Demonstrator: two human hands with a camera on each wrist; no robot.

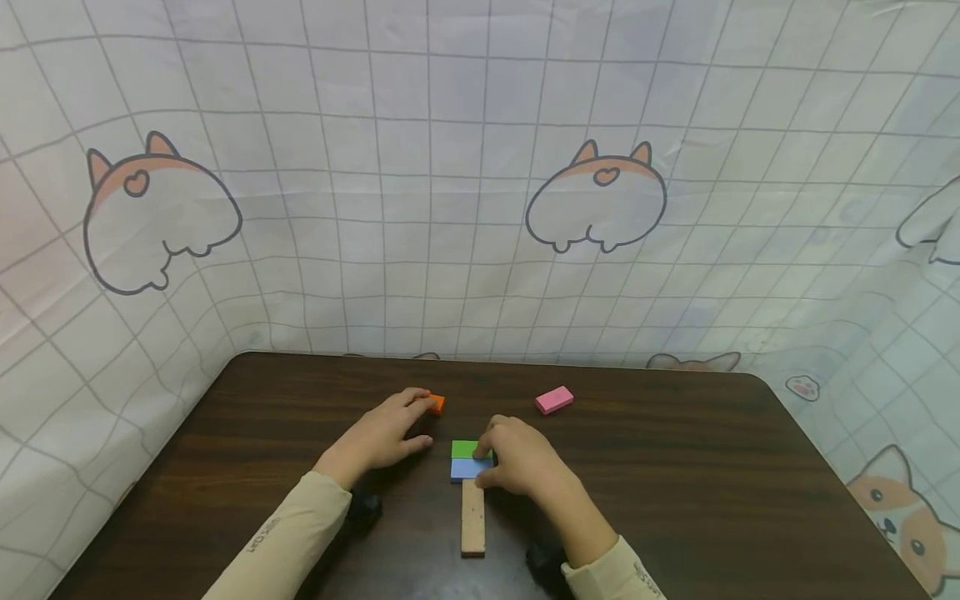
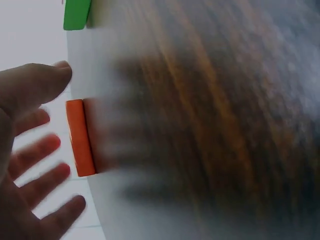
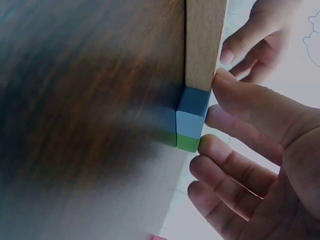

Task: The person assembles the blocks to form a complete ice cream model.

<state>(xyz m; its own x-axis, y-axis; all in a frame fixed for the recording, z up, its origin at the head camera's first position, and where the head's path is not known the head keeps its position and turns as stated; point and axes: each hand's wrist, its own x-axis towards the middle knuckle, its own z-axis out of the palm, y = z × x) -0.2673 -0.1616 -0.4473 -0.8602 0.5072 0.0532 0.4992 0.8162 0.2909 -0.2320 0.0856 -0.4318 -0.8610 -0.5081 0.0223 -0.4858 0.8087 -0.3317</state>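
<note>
Subject of inspection: the orange block [image 1: 438,406] on the desk [image 1: 675,483], beyond and to the left of the joined pieces. Your left grip [image 1: 382,437] is the nearer by a clear margin. Its state is released: fingers extended and parted, nothing held. In the head view, the fingertips partly cover the block, which lies off their ends, ahead of the palm and slightly to its right. The left wrist view shows the block below the fingertips with a gap between; no contact is evident there. The thumb sits apart, on the nearer right side.

Long axis: in the left wrist view, the block's long side runs across the row of fingers, not along them. In my judgement, any closing of that grip turns on this: the thumb would have to come to the near long face, opposite the fingers.

Your right grip [image 1: 525,458] is at the right end of the green block [image 1: 462,448] and blue block [image 1: 464,471], fingers loosely bent, fingertips at their upper edges; no clasp is evident. Those two lie long side to long side, axes left to right. The wooden block [image 1: 472,521] meets the blue one squarely, pointing towards you. The pink block [image 1: 554,400] lies aslant, far right, untouched.
</note>
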